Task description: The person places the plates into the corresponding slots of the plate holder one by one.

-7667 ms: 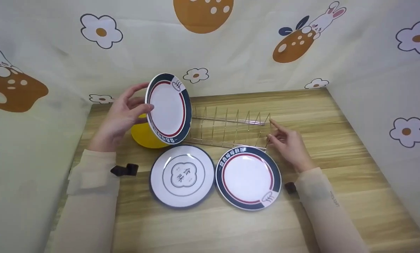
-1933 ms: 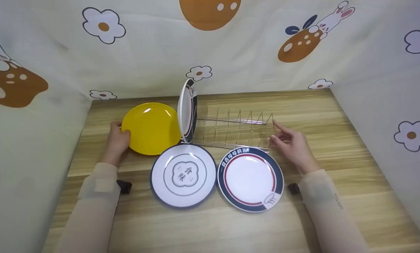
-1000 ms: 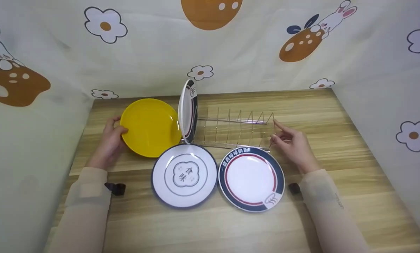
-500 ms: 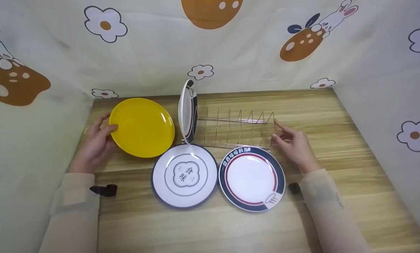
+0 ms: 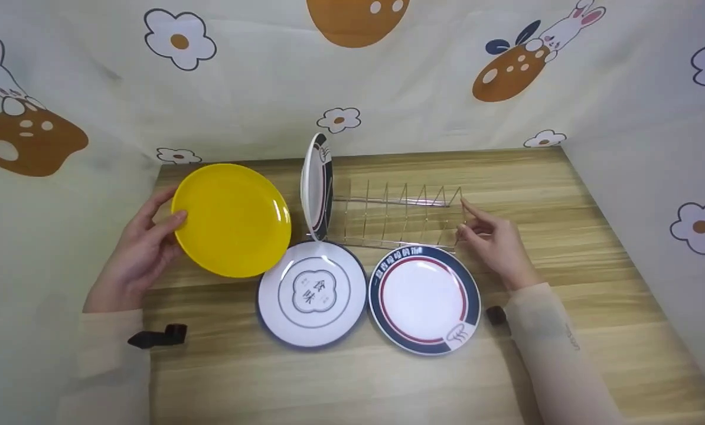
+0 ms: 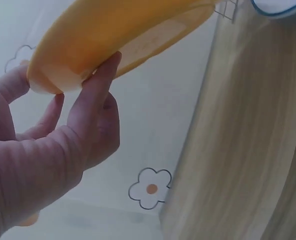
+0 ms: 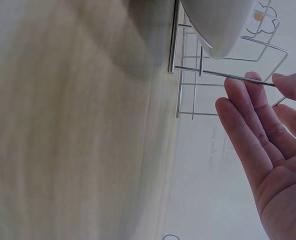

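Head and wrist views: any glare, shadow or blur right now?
Head: glare on the yellow plate near its right rim; wire rack thin and faint against the tabletop. Left wrist: hazy, washed out, the yellow plate looking more orange. Right wrist: dim, a soft dark shadow on the tabletop beside the wire rack, wood grain smeared, wire rack crisper.

Glossy yellow plate (image 5: 231, 221) (tilted) near wire rack (image 5: 423, 202)

Screened-off wood-grain desk (image 5: 352, 389); type of surrounding room not determinable.
Before me, pale sheeting (image 5: 258, 94) printed with flowers (image 5: 193, 41) and rabbits (image 5: 560, 32) encloses the desk at the back and on both sides. Plates (image 5: 424, 300) and a wire rack (image 5: 426, 202) indicate household kitchenware.
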`<action>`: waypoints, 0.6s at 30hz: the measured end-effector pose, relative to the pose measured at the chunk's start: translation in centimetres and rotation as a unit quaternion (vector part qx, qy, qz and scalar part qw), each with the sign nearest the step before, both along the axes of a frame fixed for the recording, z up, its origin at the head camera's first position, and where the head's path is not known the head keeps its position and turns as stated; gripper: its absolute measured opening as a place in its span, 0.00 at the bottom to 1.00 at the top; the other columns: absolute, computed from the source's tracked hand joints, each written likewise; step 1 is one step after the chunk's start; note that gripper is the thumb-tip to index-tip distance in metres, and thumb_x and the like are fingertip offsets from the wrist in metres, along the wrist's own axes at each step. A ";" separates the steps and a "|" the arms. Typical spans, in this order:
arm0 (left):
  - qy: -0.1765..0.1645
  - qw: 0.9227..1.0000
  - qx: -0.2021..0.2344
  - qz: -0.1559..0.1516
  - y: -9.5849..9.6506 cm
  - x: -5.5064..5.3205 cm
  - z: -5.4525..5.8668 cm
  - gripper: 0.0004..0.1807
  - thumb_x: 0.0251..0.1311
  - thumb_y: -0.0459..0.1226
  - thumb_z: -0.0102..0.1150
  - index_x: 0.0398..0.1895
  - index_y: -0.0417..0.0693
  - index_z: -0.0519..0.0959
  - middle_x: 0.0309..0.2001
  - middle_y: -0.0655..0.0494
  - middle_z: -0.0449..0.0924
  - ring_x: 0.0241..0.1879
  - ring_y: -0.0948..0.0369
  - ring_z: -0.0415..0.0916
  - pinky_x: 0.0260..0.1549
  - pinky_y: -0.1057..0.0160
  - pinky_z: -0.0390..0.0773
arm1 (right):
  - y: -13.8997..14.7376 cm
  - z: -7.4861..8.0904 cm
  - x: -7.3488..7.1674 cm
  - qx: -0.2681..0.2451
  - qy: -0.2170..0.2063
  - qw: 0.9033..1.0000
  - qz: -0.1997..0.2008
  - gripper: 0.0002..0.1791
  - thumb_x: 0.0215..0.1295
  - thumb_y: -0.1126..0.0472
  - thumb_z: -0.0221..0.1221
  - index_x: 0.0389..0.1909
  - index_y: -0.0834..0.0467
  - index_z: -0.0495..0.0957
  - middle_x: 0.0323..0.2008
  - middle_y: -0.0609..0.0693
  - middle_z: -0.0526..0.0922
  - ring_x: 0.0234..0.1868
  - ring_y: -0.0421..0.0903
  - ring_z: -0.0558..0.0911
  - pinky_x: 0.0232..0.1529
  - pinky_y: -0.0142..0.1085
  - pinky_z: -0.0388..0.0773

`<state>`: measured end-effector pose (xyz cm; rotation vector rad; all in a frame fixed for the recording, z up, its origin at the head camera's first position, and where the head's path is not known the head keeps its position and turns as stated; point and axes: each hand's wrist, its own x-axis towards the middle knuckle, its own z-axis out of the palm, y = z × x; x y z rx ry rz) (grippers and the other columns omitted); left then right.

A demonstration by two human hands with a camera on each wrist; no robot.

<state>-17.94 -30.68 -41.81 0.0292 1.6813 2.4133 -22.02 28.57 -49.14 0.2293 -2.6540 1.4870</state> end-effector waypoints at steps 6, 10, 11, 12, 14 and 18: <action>-0.013 1.000 0.000 0.006 0.3 1.8 1.1 0.33 0.77 0.35 0.53 0.80 0.58 0.56 0.59 0.52 0.78 0.44 0.55 0.89 0.45 0.57 0.87 | 0.1 0.0 -0.1 -0.002 0.004 1.000 0.000 0.32 0.69 0.63 0.66 0.72 0.46 0.72 0.40 0.60 0.90 0.39 0.49 0.90 0.43 0.25 0.85; -0.031 0.999 0.008 0.014 0.7 2.8 1.9 0.33 0.77 0.36 0.53 0.80 0.58 0.56 0.59 0.52 0.78 0.46 0.55 0.88 0.46 0.56 0.87 | 0.1 0.0 0.0 -0.002 0.003 1.000 -0.001 0.32 0.69 0.63 0.66 0.72 0.46 0.72 0.39 0.59 0.90 0.39 0.50 0.90 0.43 0.25 0.85; -0.033 0.999 0.009 0.016 0.8 3.0 2.1 0.33 0.77 0.36 0.53 0.80 0.58 0.55 0.59 0.52 0.78 0.46 0.55 0.88 0.46 0.56 0.87 | 0.1 0.0 0.0 -0.003 0.002 1.000 0.000 0.32 0.69 0.63 0.66 0.72 0.45 0.72 0.39 0.59 0.90 0.39 0.50 0.90 0.43 0.25 0.85; -0.033 0.999 0.009 0.018 0.9 3.3 2.4 0.33 0.77 0.36 0.53 0.80 0.58 0.55 0.60 0.52 0.78 0.46 0.55 0.88 0.47 0.56 0.87 | 0.1 0.0 0.0 -0.003 -0.001 1.000 0.000 0.32 0.69 0.63 0.66 0.72 0.44 0.72 0.39 0.59 0.90 0.39 0.51 0.90 0.43 0.25 0.85; -0.031 0.999 0.007 0.023 1.0 3.8 2.9 0.32 0.77 0.35 0.53 0.79 0.59 0.56 0.60 0.52 0.78 0.46 0.55 0.88 0.47 0.57 0.87 | 0.2 -0.1 0.0 -0.007 -0.008 1.000 0.000 0.33 0.69 0.62 0.67 0.72 0.42 0.72 0.40 0.58 0.90 0.40 0.51 0.90 0.43 0.25 0.85; -0.013 1.000 -0.002 0.022 1.3 4.6 3.8 0.31 0.77 0.35 0.52 0.79 0.58 0.56 0.61 0.51 0.75 0.46 0.55 0.88 0.46 0.57 0.87 | 0.1 -0.1 0.1 -0.010 -0.014 1.000 0.001 0.33 0.70 0.63 0.66 0.73 0.43 0.71 0.42 0.62 0.90 0.42 0.54 0.90 0.44 0.23 0.84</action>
